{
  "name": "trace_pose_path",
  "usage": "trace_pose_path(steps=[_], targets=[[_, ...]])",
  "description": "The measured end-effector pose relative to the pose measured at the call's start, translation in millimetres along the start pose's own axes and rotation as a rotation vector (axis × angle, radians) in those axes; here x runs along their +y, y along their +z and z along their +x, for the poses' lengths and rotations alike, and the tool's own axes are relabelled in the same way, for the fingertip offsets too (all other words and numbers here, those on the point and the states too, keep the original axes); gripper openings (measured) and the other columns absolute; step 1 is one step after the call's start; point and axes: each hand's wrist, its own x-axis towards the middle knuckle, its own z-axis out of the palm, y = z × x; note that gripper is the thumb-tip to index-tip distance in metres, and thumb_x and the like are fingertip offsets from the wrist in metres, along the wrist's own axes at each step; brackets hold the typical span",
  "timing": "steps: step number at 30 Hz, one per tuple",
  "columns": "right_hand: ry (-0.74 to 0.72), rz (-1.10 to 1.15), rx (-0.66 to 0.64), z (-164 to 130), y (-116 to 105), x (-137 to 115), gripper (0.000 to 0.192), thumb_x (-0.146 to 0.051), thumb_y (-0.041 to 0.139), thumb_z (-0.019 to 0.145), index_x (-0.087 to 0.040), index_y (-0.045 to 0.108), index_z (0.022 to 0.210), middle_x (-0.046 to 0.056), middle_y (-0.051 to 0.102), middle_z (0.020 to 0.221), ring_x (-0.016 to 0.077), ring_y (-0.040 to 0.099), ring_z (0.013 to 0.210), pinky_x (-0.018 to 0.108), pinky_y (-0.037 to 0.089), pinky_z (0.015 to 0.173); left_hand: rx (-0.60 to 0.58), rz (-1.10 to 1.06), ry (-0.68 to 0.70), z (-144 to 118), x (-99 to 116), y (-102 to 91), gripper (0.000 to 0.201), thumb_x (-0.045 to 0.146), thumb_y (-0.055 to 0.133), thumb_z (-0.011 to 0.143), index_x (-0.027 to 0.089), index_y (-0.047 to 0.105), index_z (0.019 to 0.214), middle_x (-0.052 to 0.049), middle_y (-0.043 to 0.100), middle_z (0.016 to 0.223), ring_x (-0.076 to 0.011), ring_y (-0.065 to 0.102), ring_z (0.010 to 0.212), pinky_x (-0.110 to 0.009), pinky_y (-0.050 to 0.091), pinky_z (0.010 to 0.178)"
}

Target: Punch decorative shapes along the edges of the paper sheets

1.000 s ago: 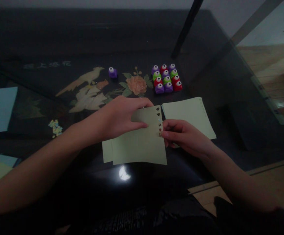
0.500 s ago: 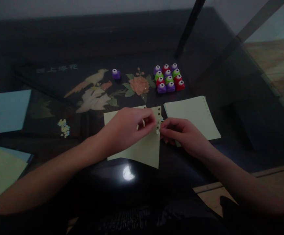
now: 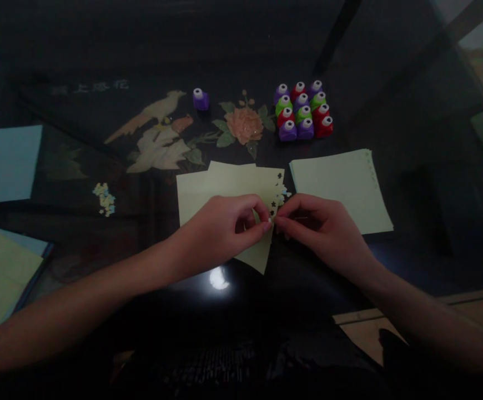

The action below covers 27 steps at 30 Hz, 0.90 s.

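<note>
My left hand [image 3: 235, 223] is closed in a pinch over the yellow sheets of paper [image 3: 225, 180], with a tiny pale paper cutout [image 3: 270, 220] at its fingertips. Close against it, my right hand [image 3: 322, 225] pinches thumb to forefinger by the sheet's right edge; what it holds there, if anything, is too small to make out. Star-shaped punched holes run down that edge. A little cluster of paper cutouts [image 3: 282, 193] lies just above the fingertips. Under my left hand, part of the sheets is hidden.
Several purple, green and red craft punches [image 3: 303, 114] stand grouped at the back, and one purple punch [image 3: 201, 100] stands apart. To the right lies a pale stack of paper [image 3: 335, 189]. Leftward are a pile of cutouts [image 3: 105, 199], blue paper [image 3: 6, 164] and yellow paper [image 3: 4, 278].
The camera view has tilted down and shifted. Both hands have come together at the fingertips, lower along the punched edge, and the cutout cluster above them shows more fully.
</note>
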Motion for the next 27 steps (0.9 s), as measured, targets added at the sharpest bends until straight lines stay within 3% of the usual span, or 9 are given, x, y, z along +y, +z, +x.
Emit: trace_pose_path(steps=[13, 27], targets=[[-0.026, -0.108, -0.034, -0.3, 1.3, 0.7, 0.008, -0.019, 0.062, 0.081, -0.017, 0.061, 0.073, -0.002, 0.06, 0.063, 0.0101, 0.054, 0.057, 0.022, 0.04, 0.051, -0.009, 0.032, 0.028, 0.0, -4.4, 1.0, 0.007, 0.017, 0.054, 0.084, 0.017, 0.059, 0.078, 0.009, 0.047, 0.051, -0.0065, 0.042, 0.046, -0.019, 0.03, 0.047], [-0.02, -0.084, -0.047, -1.9, 0.2, -0.1, 0.008, -0.018, 0.061, 0.081, -0.018, 0.06, 0.073, -0.002, 0.059, 0.063, 0.0101, 0.053, 0.058, 0.023, 0.04, 0.052, 0.008, 0.136, 0.058, -2.5, -2.9, 4.4, 0.004, 0.018, 0.053, 0.086, 0.018, 0.056, 0.083, 0.01, 0.048, 0.052, -0.0068, 0.044, 0.046, -0.02, 0.029, 0.049]])
